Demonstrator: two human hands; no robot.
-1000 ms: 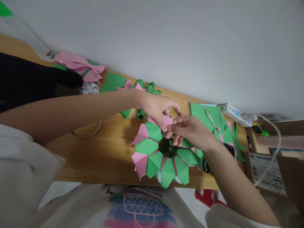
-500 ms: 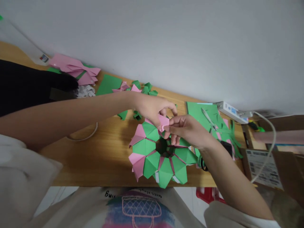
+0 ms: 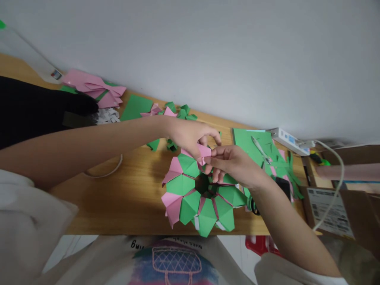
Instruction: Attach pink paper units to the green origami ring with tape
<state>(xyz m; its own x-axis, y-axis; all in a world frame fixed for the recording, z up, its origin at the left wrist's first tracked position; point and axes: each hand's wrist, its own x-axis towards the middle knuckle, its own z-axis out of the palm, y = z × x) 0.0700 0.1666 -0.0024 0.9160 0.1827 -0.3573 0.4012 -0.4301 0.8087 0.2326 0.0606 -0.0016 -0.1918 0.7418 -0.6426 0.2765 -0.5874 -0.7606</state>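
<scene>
A ring of folded green and pink paper pieces (image 3: 181, 184) rests on the wooden table (image 3: 133, 198) near its front edge, with a round hole in its middle. At the ring's far side, a pink folded piece (image 3: 204, 151) is pinched between both hands. My left hand (image 3: 194, 134) holds it from the left, thumb on the paper and fingers curved over behind. From the right, my right hand (image 3: 230, 160) grips its edge between thumb and forefinger, the other fingers curled above the hole. My fingers hide part of the ring.
Small folded green and pink pieces (image 3: 170, 112) lie behind my left wrist. Green sheets (image 3: 246, 140) with a craft knife (image 3: 259, 148) and a power strip (image 3: 289, 140) are at right. Pink paper (image 3: 86, 83) and a black item (image 3: 35, 107) are at left.
The view has shifted very slightly. Both hands keep almost the same hold on the pink piece, and the ring stays in place.
</scene>
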